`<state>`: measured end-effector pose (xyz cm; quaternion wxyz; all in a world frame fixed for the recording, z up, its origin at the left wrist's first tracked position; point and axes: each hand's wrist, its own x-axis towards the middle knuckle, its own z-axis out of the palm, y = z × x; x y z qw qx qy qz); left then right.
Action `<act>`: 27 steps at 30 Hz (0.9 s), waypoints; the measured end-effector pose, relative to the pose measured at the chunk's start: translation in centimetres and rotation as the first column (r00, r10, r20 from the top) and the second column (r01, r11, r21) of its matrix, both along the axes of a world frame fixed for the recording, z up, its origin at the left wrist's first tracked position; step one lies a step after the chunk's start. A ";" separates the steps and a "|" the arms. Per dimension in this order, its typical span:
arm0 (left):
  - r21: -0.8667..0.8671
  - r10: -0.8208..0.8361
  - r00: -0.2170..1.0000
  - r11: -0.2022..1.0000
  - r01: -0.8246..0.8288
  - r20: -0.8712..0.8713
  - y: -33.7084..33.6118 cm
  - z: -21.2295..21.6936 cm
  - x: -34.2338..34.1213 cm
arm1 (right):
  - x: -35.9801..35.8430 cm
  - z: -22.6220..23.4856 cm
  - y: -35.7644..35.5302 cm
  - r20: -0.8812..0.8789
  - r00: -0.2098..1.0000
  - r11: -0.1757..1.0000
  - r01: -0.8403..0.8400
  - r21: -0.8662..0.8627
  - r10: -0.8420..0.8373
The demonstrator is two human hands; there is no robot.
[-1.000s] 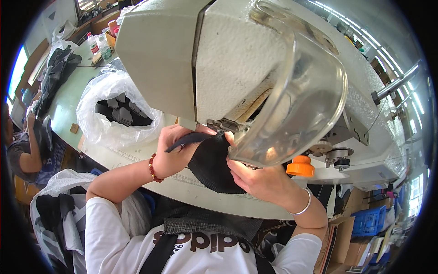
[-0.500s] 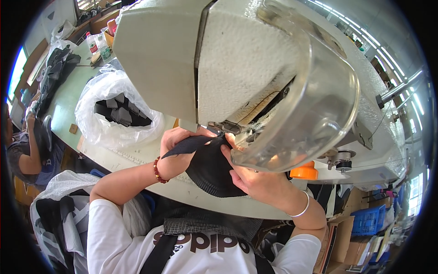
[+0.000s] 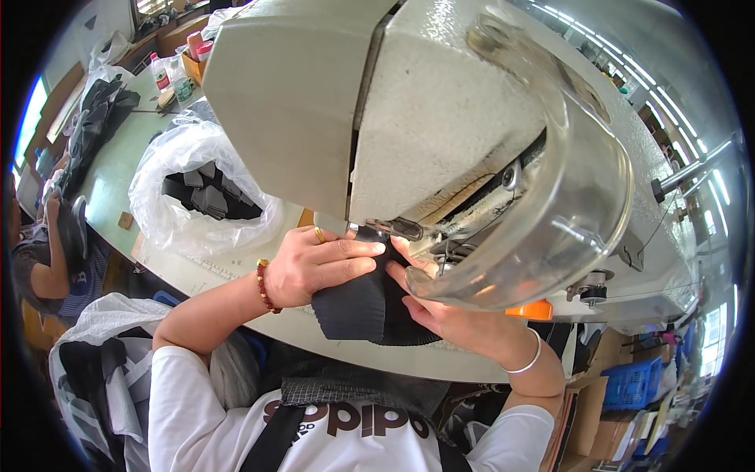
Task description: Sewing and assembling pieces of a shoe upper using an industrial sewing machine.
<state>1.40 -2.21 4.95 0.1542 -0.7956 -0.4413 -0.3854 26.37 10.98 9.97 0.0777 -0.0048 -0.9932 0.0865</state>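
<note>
Nearest the camera: the person's white shirt (image 3: 346, 433) with dark print and a dark strap across the chest, forearms coming up from the lower edge.

Left hand (image 3: 318, 263), ring on one finger, red bead bracelet (image 3: 263, 285) at the wrist: fingers lie flat and pressed on top of the black fabric piece (image 3: 366, 307), pinning its upper edge, fingertips pointing right toward the needle area. Pressing hold, not a closed fist.

Right hand (image 3: 448, 311), thin silver bangle (image 3: 523, 362) at the wrist: thumb and fingers pinch the right side of the same black fabric piece, partly hidden behind the clear curved guard (image 3: 582, 204). Both hands touch the piece, fingertips nearly meeting at its top.

Black fabric piece sits on the pale table (image 3: 236, 275) edge, right under the head of the white sewing machine (image 3: 377, 102), its top edge at the presser foot (image 3: 389, 230). Lower part hangs over the table edge toward the person.

Orange cap (image 3: 531, 311) just right of the right hand, below the guard.

Left of the machine: clear plastic bag (image 3: 185, 197) on the table, open, holding more dark cut pieces.

Farther left: pile of dark fabric (image 3: 94, 110) along the table; small bottles (image 3: 169, 75) near the far end. At the left edge another person (image 3: 43, 252) sits, arm raised.

Lower left: another plastic bag (image 3: 94, 370) with dark fabric. Lower right: blue crate (image 3: 629, 381).
</note>
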 end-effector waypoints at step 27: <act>-0.298 -0.026 0.961 0.948 0.110 0.274 0.3 0.7 -0.3 | -0.7 0.8 -1.6 -0.068 0.998 0.907 0.032 0.419 -0.004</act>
